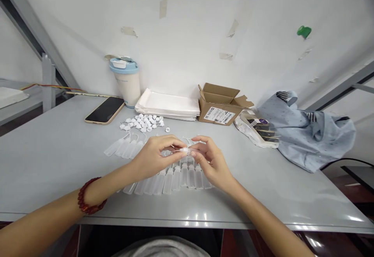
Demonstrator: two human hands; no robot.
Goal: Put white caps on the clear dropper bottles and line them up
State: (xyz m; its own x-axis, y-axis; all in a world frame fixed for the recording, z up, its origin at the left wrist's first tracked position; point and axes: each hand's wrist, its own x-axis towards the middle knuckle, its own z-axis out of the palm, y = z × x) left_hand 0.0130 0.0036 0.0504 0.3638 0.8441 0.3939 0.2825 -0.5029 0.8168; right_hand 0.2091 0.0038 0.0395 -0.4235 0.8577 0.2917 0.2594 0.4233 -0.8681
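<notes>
My left hand [165, 151] pinches a small white cap [185, 150] between thumb and index finger. Meeting it from the other side, my right hand [209, 161] has its thumb and fingers closed on what looks like a small translucent plastic bottle, mostly hidden by the fingers. Below the hands lies a row of translucent plastic bottles [168, 181] with narrow necks. More such bottles [127, 147] lie to the left of my left hand, partly covered by it. Behind them is a loose pile of small white caps [144, 121], with a single cap [167, 130] apart on its right.
Along the wall stand a phone [105, 110], a lidded cup [128, 85], a stack of white paper [169, 105] and an open cardboard box [219, 107]. To the right are a plastic packet [261, 130] and a light blue cloth [312, 136] on the grey table [58, 163].
</notes>
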